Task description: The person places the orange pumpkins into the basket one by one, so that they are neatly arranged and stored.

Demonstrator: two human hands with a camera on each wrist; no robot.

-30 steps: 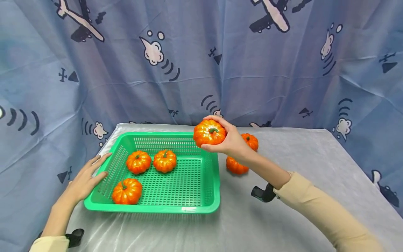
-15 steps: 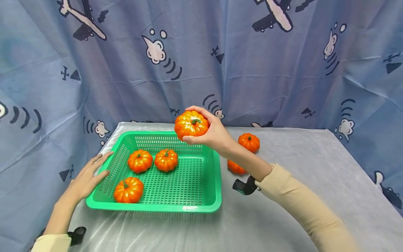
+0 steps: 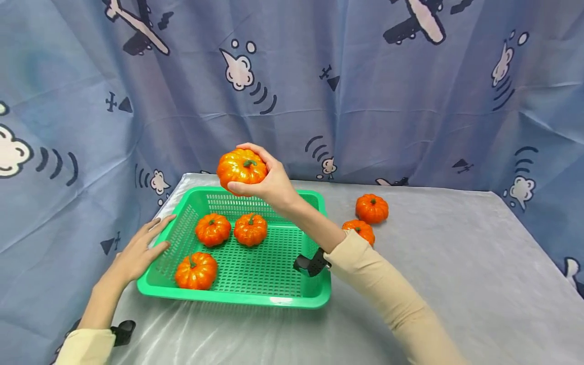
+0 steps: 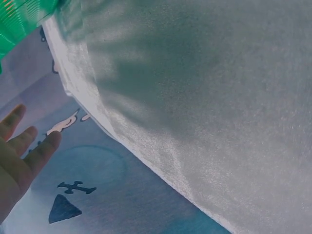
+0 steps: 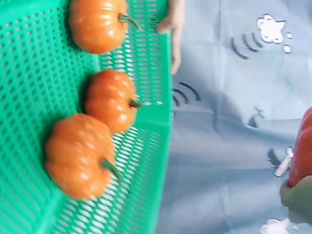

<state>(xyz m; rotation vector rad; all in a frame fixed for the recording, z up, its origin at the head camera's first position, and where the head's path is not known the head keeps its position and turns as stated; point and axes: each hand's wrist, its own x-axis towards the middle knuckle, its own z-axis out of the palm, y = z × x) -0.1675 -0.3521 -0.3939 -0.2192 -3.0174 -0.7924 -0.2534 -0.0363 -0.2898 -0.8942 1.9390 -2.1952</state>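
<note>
In the head view my right hand grips a shiny orange pumpkin with a green stem, held in the air over the back rim of a green plastic basket. At the right edge of the right wrist view, part of that held pumpkin shows with a fingertip against it. Several smaller-looking pumpkins sit in the basket: one at back left, one beside it and one at front left. My left hand rests on the basket's left rim, fingers extended.
Two more pumpkins lie on the table right of the basket, a rear one and a nearer one partly behind my right sleeve. A blue patterned curtain hangs behind the grey-covered table.
My right hand has carried the pumpkin leftward and slightly up, from the basket's right back corner to above its back left part. The left hand stays on the rim; the view has shifted slightly.
</note>
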